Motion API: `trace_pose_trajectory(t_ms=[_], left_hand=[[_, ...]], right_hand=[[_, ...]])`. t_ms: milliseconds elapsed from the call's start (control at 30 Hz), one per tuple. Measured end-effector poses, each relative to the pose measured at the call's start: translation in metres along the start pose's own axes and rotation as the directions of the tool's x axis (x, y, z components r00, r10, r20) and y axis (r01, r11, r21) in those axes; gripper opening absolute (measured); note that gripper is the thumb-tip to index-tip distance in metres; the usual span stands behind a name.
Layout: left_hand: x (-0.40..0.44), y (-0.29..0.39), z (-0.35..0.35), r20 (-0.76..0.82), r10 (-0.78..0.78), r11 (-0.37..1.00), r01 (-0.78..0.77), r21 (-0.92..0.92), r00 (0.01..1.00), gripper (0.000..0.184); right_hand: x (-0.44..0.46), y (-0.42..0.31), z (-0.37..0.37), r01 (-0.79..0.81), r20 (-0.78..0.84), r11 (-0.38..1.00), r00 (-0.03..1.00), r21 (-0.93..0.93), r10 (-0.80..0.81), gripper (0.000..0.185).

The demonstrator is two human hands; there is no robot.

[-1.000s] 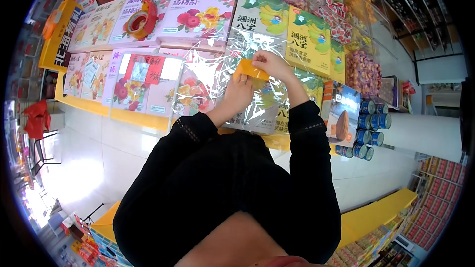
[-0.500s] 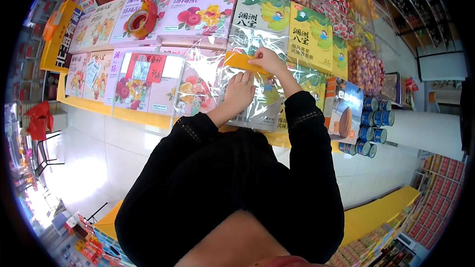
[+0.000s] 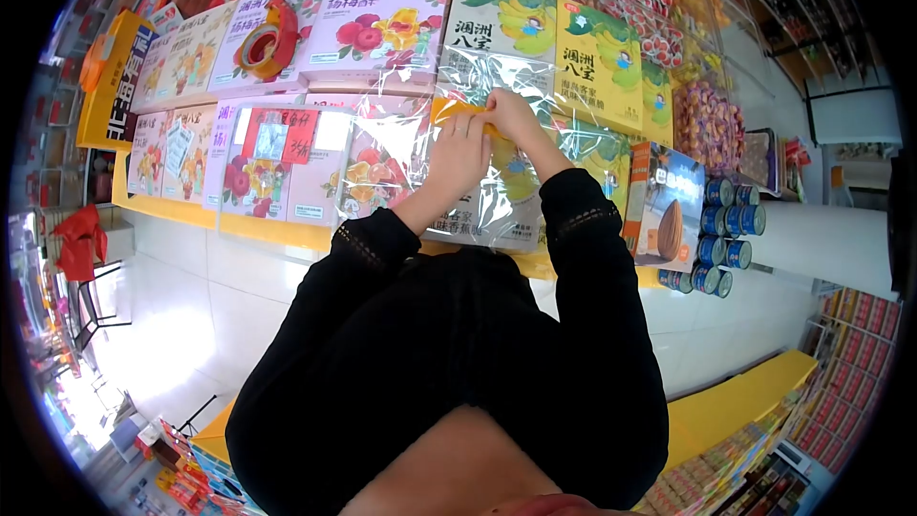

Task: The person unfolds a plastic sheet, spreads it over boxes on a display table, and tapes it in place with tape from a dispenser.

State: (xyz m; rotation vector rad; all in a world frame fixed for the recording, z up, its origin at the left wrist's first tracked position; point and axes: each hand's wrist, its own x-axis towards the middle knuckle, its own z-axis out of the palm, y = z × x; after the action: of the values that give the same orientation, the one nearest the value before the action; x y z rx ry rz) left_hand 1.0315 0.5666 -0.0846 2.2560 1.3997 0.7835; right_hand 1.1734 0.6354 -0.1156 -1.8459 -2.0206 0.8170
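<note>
A yellow card (image 3: 449, 108) lies on clear plastic wrap (image 3: 390, 100) above the green banana-snack boxes (image 3: 521, 212), partly covered by my hands. My left hand (image 3: 458, 155) rests over the wrap, its fingers stretched out onto the card's lower edge. At the card's right end, my right hand (image 3: 516, 119) pinches it, fingertips close beside those of the left. The wrap is shiny and creased around both hands. A roll of tape in a red dispenser (image 3: 268, 46) sits on a pink-purple box (image 3: 229, 72) to the left.
Pink fruit-pastry boxes (image 3: 373, 27) and a yellow box (image 3: 599, 67) stand behind my hands. A clear stand with a red sign (image 3: 279, 138) is at the left front. An almond box (image 3: 666, 210) and several blue cans (image 3: 712, 250) are on the right. Wrapped sweets (image 3: 709, 129) fill bins beyond.
My left hand has moved up onto the yellow card, close to my right hand. The right hand has shifted slightly left, and less of the card shows. The view has shifted slightly.
</note>
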Motion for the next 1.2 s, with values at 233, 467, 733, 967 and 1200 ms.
trace_pose_trajectory(t_ms=[233,467,733,967,1200], left_hand=[[-0.003,-0.025,0.038,0.084,0.079,0.969,-0.096,0.226,0.993,0.061],[-0.005,-0.019,0.038,0.189,0.002,0.930,-0.071,0.360,0.982,0.058],[0.003,-0.014,0.033,0.288,-0.075,0.921,-0.044,0.387,0.955,0.059],[-0.006,-0.019,0.028,0.157,0.038,0.964,-0.078,0.255,0.987,0.054],[-0.063,0.009,-0.056,-0.203,-0.152,0.959,0.094,-0.266,0.967,0.037]], right_hand=[[0.007,0.010,0.001,0.034,-0.016,0.999,0.999,-0.040,-0.035,0.023],[-0.019,0.005,-0.029,-0.028,-0.081,0.843,0.997,-0.537,-0.018,0.027],[-0.017,-0.002,-0.023,-0.007,-0.345,0.988,0.937,0.156,0.062,0.027],[-0.004,0.007,0.009,0.236,-0.289,0.889,0.886,-0.392,-0.362,0.051],[0.016,-0.014,-0.015,0.274,-0.229,0.856,0.887,-0.437,-0.401,0.052]])
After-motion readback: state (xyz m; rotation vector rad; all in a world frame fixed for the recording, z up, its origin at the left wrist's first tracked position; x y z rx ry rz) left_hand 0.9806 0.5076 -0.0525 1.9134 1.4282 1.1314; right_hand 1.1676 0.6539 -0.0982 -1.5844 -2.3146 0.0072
